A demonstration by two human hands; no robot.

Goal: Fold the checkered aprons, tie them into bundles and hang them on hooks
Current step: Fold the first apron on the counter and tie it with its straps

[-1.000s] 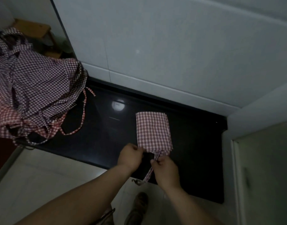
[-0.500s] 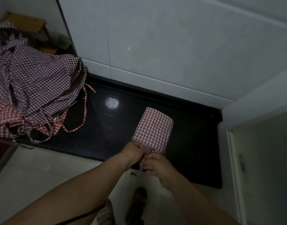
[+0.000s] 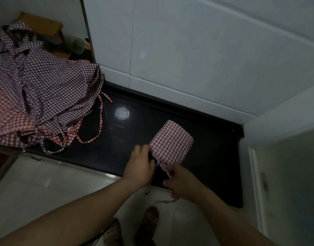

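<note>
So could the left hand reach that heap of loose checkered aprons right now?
Probably yes: bare glossy black counter lies between the left hand and the heap of loose checkered aprons, though it grips the small folded checkered apron.

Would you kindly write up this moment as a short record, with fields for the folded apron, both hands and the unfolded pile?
item: folded apron, red-and-white check, on the black counter, skewed to its edge
left: left hand holds the apron's near left corner
right: right hand pinches the strap trailing from the apron's near edge
pile: unfolded aprons heaped at the counter's left end, straps loose
stage: folded, not yet tied or hung
</note>
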